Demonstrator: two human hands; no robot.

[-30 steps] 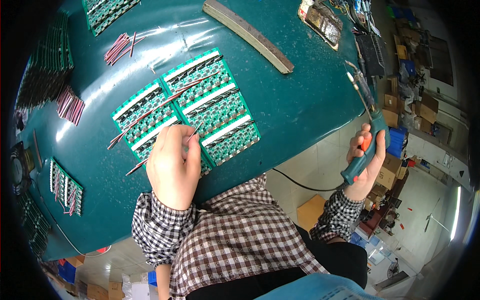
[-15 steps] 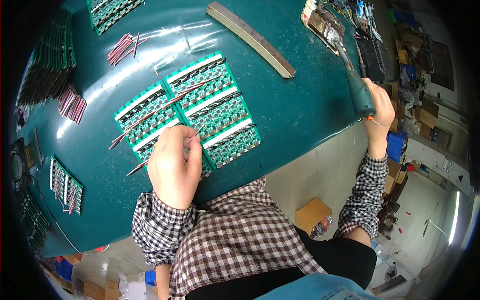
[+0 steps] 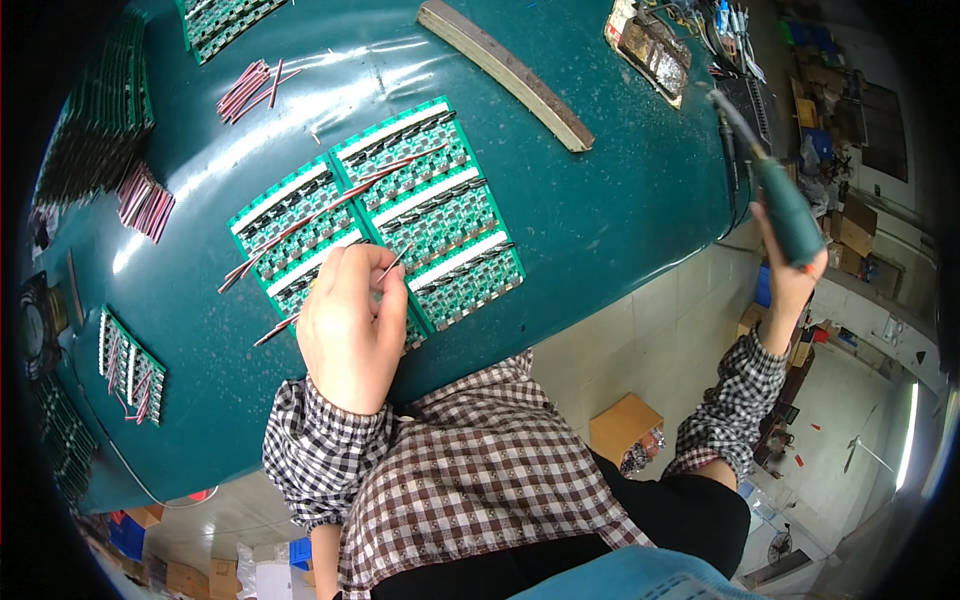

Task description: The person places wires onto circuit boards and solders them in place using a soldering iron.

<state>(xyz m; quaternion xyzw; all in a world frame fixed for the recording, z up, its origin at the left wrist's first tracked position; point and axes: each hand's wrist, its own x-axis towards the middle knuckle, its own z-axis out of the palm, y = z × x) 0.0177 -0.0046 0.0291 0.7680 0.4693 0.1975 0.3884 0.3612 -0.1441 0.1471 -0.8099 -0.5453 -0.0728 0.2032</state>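
My left hand point(image 3: 350, 335) is closed in a pinch on a thin wire point(image 3: 397, 261), held over two panels of green circuit boards side by side. The right panel point(image 3: 455, 235) shows fully, while my hand hides the lower part of the left panel point(image 3: 310, 235). Across both panels lie red and black wires point(image 3: 315, 220), their ends jutting past the left edge. My right hand point(image 3: 793, 285) grips the green handle of a soldering iron point(image 3: 785, 205), slightly blurred, raised beyond the table's right edge. Its tip points up and left, apart from the dirty metal tray point(image 3: 655, 55).
Wire bundles point(image 3: 245, 90) lie behind the panels, near a wooden strip point(image 3: 505, 75). Stacked boards point(image 3: 100, 120) stand at the far left, with more wires point(image 3: 146, 203) beside them. A small board panel point(image 3: 132, 370) lies nearer. A cardboard box point(image 3: 625, 425) sits on the floor.
My right hand has lifted the soldering iron off the dirty metal tray and moved right and slightly nearer. My left hand has stayed nearly still on the wire.
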